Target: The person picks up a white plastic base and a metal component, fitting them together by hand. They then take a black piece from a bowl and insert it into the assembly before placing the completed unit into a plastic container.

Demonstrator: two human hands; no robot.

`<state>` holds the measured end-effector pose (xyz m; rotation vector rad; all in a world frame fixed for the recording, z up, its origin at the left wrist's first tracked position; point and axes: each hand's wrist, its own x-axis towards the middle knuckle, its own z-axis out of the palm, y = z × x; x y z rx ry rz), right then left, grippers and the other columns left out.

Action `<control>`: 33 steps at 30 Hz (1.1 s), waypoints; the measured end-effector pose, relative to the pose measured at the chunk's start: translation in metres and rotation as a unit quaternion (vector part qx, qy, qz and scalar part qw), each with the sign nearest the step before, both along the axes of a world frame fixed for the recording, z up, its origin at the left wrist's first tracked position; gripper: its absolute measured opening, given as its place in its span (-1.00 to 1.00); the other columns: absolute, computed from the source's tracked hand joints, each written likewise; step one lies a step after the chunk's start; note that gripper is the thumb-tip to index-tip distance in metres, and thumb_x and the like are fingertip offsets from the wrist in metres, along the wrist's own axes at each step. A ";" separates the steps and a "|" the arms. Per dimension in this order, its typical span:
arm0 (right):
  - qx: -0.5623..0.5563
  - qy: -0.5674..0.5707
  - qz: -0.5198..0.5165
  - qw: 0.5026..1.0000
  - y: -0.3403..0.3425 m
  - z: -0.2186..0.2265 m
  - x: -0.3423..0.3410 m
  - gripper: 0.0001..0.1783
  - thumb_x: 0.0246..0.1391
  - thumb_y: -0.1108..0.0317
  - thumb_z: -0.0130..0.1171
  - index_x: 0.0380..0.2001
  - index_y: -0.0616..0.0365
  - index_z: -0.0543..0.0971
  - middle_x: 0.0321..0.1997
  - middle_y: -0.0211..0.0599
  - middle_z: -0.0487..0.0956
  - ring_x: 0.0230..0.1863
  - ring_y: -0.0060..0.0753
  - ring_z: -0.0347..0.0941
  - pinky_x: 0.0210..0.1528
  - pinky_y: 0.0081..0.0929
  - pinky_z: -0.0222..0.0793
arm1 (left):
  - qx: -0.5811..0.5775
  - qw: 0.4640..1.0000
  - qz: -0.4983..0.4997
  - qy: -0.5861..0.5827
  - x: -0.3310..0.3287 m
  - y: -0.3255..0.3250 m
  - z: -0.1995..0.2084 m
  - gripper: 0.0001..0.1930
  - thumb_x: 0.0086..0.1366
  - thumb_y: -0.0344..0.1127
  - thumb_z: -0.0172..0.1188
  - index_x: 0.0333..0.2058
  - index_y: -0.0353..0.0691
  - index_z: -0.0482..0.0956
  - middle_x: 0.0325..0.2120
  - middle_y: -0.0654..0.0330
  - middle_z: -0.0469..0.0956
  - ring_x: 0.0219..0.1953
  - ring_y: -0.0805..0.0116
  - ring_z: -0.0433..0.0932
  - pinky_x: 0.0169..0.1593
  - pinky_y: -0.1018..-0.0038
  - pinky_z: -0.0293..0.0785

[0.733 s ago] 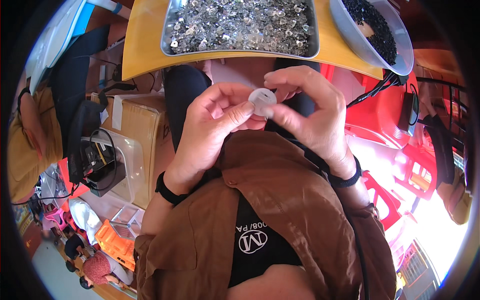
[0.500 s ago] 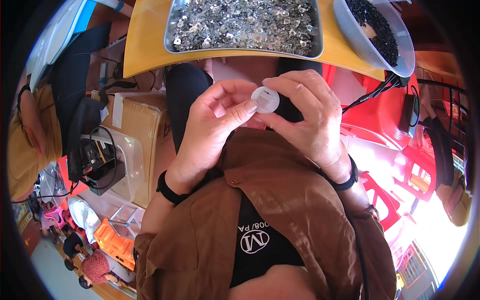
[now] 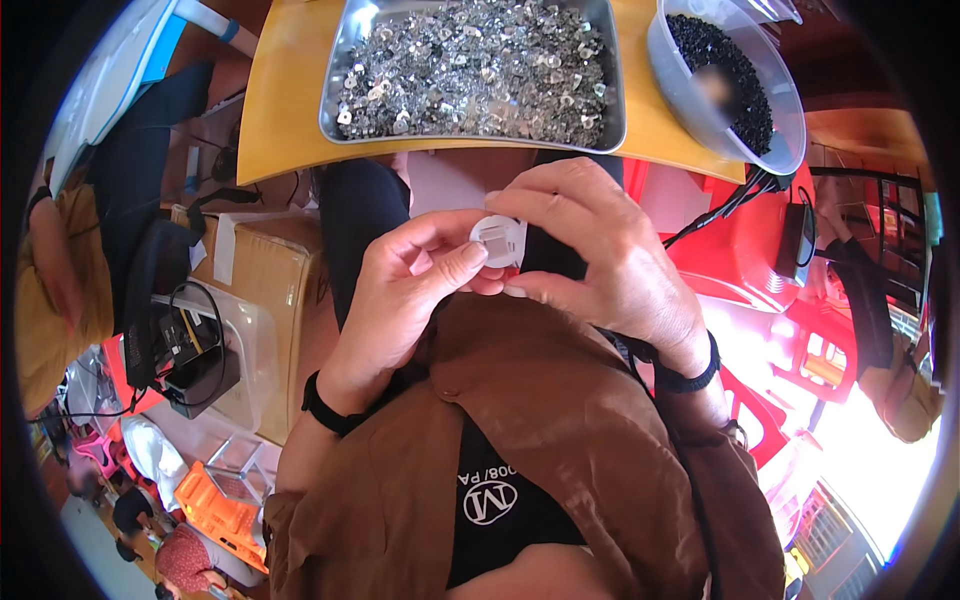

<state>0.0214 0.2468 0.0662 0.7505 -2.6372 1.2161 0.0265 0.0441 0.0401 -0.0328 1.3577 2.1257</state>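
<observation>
A small round white plastic piece with a raised square in its middle is pinched between the thumb and fingers of my left hand, above my lap. My right hand curves around its right side, thumb and fingers spread apart. Its index fingertip is just above the piece and its thumb tip below; a slight touch cannot be ruled out. A speck of red shows by the piece's lower edge. Beyond my hands, a metal tray full of small clear and grey parts stands on the yellow table.
At the table's right sits a translucent bowl of small black pieces. A cardboard box and a clear bin with black devices stand left. Red plastic stools are on the right. Another person's arm shows at far left.
Both hands have moved slightly down and left with the white piece, which is now tilted. My right fingertips have drawn away from its edge. The tray and bowl appear lower in view.
</observation>
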 end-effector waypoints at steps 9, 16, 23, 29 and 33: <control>0.145 0.125 -0.155 0.969 0.028 -0.018 -0.078 -0.79 -0.17 0.47 0.19 -0.35 0.09 0.59 -0.42 -0.23 0.52 -0.28 -0.15 0.47 -0.25 -0.30 0.42 | -0.033 0.999 0.036 0.006 -0.003 -0.006 0.001 -0.71 0.30 -0.35 0.09 -0.04 -0.32 0.44 -0.23 0.12 0.53 -0.28 0.39 0.55 -0.20 0.43 0.56; 0.313 0.186 -0.109 0.925 0.014 -0.036 -0.113 -0.82 -0.16 0.48 0.19 -0.39 0.03 0.59 -0.42 -0.32 0.50 -0.26 -0.19 0.46 -0.24 -0.27 0.40 | -0.036 0.997 0.061 0.003 -0.004 -0.016 -0.001 -0.71 0.29 -0.34 0.10 -0.04 -0.30 0.44 -0.23 0.13 0.53 -0.29 0.41 0.55 -0.24 0.47 0.57; 0.225 0.117 -0.139 0.957 0.024 -0.033 -0.106 -0.90 -0.10 0.42 0.11 -0.48 0.00 0.60 -0.46 -0.31 0.49 -0.29 -0.19 0.48 -0.27 -0.26 0.42 | -0.028 0.998 0.059 0.001 -0.007 -0.020 -0.006 -0.71 0.29 -0.33 0.11 -0.04 -0.29 0.44 -0.24 0.14 0.54 -0.30 0.42 0.55 -0.25 0.48 0.57; 0.254 0.144 -0.111 0.950 0.013 -0.040 -0.110 -0.90 -0.10 0.40 0.20 -0.43 0.04 0.59 -0.46 -0.30 0.50 -0.32 -0.17 0.47 -0.30 -0.28 0.39 | -0.022 0.999 0.050 -0.003 -0.007 -0.016 -0.006 -0.71 0.29 -0.34 0.11 -0.04 -0.28 0.45 -0.25 0.14 0.54 -0.31 0.42 0.55 -0.26 0.49 0.56; 0.232 0.149 -0.115 0.955 0.017 -0.046 -0.112 -0.91 -0.12 0.41 0.21 -0.44 0.05 0.60 -0.45 -0.31 0.51 -0.35 -0.16 0.47 -0.30 -0.31 0.40 | -0.034 0.998 0.053 -0.004 -0.005 -0.017 -0.005 -0.72 0.29 -0.34 0.11 -0.05 -0.28 0.45 -0.25 0.14 0.54 -0.30 0.42 0.55 -0.26 0.49 0.56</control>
